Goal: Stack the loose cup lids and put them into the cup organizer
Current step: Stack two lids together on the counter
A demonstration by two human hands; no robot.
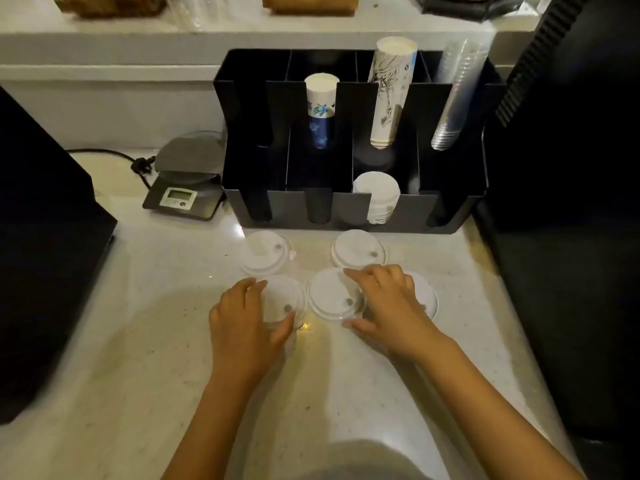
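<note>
**Both hands on loose lids**

The left hand (pixel 244 318) clamps fingers and thumb around a round translucent plastic lid (pixel 284 299) on the pale speckled stone counter (pixel 156 341). The right hand (pixel 388 299) clasps a neighbouring white lid (pixel 332 294). Two further lids (pixel 265 252) lie beyond, before the black compartmented cup organizer (pixel 349 213).

Five loose cup lids are lying on the counter: far left (pixel 265 252), far right (pixel 358 249), near left (pixel 285 301), near middle (pixel 334 294), near right (pixel 427 297). Three cup stacks are standing in the one organizer (pixel 408 211): left (pixel 320 110), middle (pixel 389 95), right (pixel 455 95). One lid stack (pixel 376 195) is sitting there too.
</note>
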